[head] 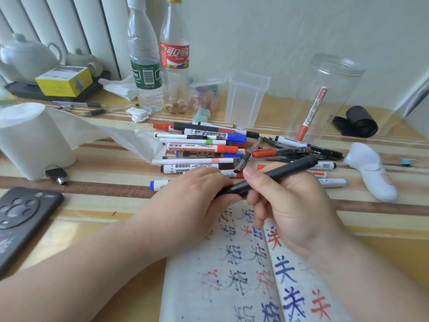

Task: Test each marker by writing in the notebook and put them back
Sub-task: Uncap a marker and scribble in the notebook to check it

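Where both hands grip it, the black marker [274, 174] is hidden.

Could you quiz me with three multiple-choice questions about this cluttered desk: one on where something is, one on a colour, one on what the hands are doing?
1. Where does the single red-and-white marker stand?
A. In the tall clear round plastic jar
B. In the small square clear plastic tub
C. On the open notebook

2. What colour is the label on the right-hand clear plastic bottle with the yellow cap?
A. Green
B. Red
C. Blue

3. What is happening to the long black marker?
A. It lies loose in the marker pile
B. Both hands grip it above the notebook
C. It rests on the black phone

Answers: 1 A, the marker leans inside the jar's clear wall. 2 B, its label is red; the neighbouring bottle's is green. 3 B, the left hand grips one end and the right hand the barrel.
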The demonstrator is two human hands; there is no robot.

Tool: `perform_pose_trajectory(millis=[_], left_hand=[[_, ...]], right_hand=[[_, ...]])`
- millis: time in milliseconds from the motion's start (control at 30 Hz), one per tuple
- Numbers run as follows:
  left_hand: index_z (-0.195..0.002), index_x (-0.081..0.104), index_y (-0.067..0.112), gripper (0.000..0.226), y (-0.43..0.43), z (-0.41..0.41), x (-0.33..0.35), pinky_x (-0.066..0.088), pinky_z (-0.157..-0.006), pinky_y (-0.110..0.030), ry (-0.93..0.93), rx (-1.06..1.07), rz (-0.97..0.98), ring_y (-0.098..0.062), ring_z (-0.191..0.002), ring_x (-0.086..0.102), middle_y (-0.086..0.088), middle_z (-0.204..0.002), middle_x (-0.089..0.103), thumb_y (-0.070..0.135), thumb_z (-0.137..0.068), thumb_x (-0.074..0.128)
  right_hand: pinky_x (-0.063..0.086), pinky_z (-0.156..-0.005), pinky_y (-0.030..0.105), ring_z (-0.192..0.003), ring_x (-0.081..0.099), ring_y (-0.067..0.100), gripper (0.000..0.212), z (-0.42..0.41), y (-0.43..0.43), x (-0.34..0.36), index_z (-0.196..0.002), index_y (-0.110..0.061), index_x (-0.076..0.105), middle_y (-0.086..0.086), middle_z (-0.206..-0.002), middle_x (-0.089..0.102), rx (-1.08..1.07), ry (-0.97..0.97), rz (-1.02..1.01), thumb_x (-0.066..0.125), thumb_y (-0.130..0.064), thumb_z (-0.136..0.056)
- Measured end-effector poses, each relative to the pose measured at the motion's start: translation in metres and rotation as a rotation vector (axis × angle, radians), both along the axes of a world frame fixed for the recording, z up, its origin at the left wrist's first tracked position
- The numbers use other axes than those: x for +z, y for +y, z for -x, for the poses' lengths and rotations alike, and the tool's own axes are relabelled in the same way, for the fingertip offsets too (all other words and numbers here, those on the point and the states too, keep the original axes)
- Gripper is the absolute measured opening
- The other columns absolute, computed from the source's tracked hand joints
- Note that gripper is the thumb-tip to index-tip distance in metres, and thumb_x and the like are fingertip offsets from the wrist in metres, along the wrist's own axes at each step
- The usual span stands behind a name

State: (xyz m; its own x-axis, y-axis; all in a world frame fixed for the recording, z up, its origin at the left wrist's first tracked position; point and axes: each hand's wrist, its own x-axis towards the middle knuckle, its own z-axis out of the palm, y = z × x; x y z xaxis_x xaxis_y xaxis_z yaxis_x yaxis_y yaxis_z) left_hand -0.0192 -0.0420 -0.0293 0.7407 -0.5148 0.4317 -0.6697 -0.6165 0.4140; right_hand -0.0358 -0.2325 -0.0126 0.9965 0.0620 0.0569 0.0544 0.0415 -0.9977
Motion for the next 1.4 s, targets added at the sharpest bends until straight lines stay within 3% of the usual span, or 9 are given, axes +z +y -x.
perform_pose_trajectory(millis=[233, 367, 600, 700, 867, 1000, 1100, 1300, 1400], left_hand=[[-0.099, 0.065, 0.014, 0.033, 0.005, -0.002, 0.007, 0.035, -0.065, -0.021, -0.059, -0.047, 0.016, -0.004, -0.072, 0.044, 0.014, -0.080, 0.052, 0.039, -0.103, 0.043], [-0.096, 0.057, 0.023, 0.028, 0.021, -0.004, 0.010, 0.035, -0.068, -0.010, 0.002, -0.054, 0.057, 0.003, -0.069, 0.043, 0.024, -0.076, 0.045, 0.042, -0.104, 0.040], [-0.106, 0.058, 0.025, 0.040, 0.020, 0.000, 0.009, 0.050, -0.079, -0.025, 0.296, -0.126, 0.111, -0.001, -0.094, 0.066, 0.026, -0.102, 0.067, 0.053, -0.104, 0.031], [-0.108, 0.057, 0.029, 0.033, 0.020, -0.001, 0.008, 0.048, -0.080, -0.024, 0.381, -0.143, 0.120, -0.002, -0.098, 0.064, 0.026, -0.106, 0.067, 0.049, -0.107, 0.032], [-0.113, 0.058, 0.019, 0.039, 0.015, 0.002, 0.011, 0.046, -0.085, -0.029, 0.383, -0.169, 0.015, -0.004, -0.102, 0.063, 0.027, -0.106, 0.067, 0.047, -0.104, 0.031], [-0.110, 0.055, 0.018, 0.039, 0.013, 0.002, 0.011, 0.048, -0.087, -0.041, 0.396, -0.160, -0.003, -0.015, -0.103, 0.064, 0.011, -0.107, 0.070, 0.048, -0.105, 0.030], [-0.106, 0.053, 0.019, 0.037, 0.013, 0.000, 0.011, 0.048, -0.086, -0.038, 0.453, -0.136, 0.030, -0.011, -0.102, 0.064, 0.018, -0.107, 0.070, 0.046, -0.108, 0.029], [-0.104, 0.052, 0.025, 0.037, 0.011, -0.002, 0.012, 0.048, -0.092, -0.033, 0.509, -0.081, 0.071, -0.002, -0.104, 0.064, 0.021, -0.104, 0.072, 0.053, -0.102, 0.029], [-0.104, 0.053, 0.024, 0.037, 0.010, -0.001, 0.014, 0.046, -0.088, -0.026, 0.497, -0.068, 0.067, 0.002, -0.101, 0.063, 0.022, -0.103, 0.071, 0.053, -0.099, 0.031]], right_hand=[[0.046, -0.041, 0.028, -0.041, 0.051, 0.021, 0.024, -0.002, -0.002, 0.007, -0.073, -0.002, 0.067, 0.011, -0.058, 0.056, 0.038, -0.038, -0.119, 0.073, -0.020, -0.087], [0.035, -0.040, 0.021, -0.039, 0.037, 0.014, 0.022, -0.020, -0.045, 0.028, -0.065, -0.012, 0.063, 0.003, -0.051, 0.047, -0.166, -0.128, -0.283, 0.064, -0.015, -0.086], [0.060, -0.064, 0.042, -0.054, 0.051, 0.021, 0.010, -0.009, -0.052, 0.011, -0.080, -0.008, 0.071, 0.010, -0.059, 0.051, 0.116, -0.057, 0.133, 0.079, -0.014, -0.080], [0.061, -0.070, 0.037, -0.063, 0.064, 0.020, 0.009, -0.005, -0.045, 0.004, -0.085, -0.009, 0.073, 0.006, -0.066, 0.063, 0.185, -0.031, 0.250, 0.073, -0.014, -0.078], [0.057, -0.065, 0.025, -0.071, 0.067, 0.042, 0.016, -0.007, -0.042, 0.001, -0.090, -0.008, 0.075, 0.031, -0.075, 0.063, 0.167, -0.008, 0.290, 0.068, -0.012, -0.076], [0.061, -0.064, 0.050, -0.060, 0.068, 0.027, 0.010, -0.006, -0.038, 0.000, -0.090, -0.004, 0.066, 0.006, -0.062, 0.063, 0.195, -0.007, 0.314, 0.066, -0.008, -0.080], [0.056, -0.061, 0.065, -0.055, 0.065, 0.033, 0.010, -0.006, -0.032, -0.003, -0.086, -0.006, 0.066, 0.013, -0.059, 0.061, 0.168, -0.013, 0.344, 0.068, -0.012, -0.079], [0.054, -0.048, 0.047, -0.047, 0.064, 0.038, 0.011, -0.009, -0.028, -0.003, -0.083, -0.009, 0.068, 0.011, -0.059, 0.062, 0.124, -0.025, 0.369, 0.069, -0.018, -0.076], [0.053, -0.049, 0.051, -0.047, 0.065, 0.038, 0.008, -0.010, -0.028, -0.004, -0.082, -0.012, 0.068, 0.009, -0.060, 0.064, 0.129, -0.032, 0.383, 0.070, -0.019, -0.077]])
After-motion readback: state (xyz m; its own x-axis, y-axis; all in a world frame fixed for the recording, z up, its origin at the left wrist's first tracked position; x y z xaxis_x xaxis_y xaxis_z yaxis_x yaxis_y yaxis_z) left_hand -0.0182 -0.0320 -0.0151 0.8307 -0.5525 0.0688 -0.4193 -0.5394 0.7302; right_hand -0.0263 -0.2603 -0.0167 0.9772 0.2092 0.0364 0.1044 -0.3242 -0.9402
